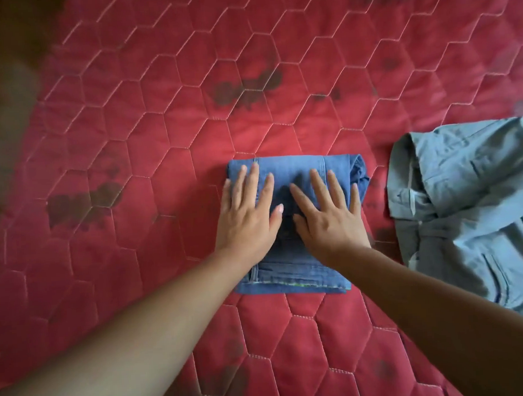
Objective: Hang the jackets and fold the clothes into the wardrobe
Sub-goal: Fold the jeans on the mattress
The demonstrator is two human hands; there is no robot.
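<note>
Two bare forearms reach up from the bottom corners of the frame to the centre, where both hands lie flat on a folded pair of blue jeans point(292, 169). On the left half of the bundle the left hand point(248, 210) has its fingers point(254, 180) straight and slightly spread, their tips near the far folded edge. On the right half the right hand point(327, 212) lies palm down, fingers point(317, 185) likewise straight and gripping nothing. Denim shows beyond the fingertips, in the gap between the thumbs and below the wrists (the hems lie at the near edge). Under the jeans is a red quilted mattress point(159, 127) with dark stains. At the right edge of the frame lies a crumpled pale blue garment point(473, 211), apart from the jeans.
</note>
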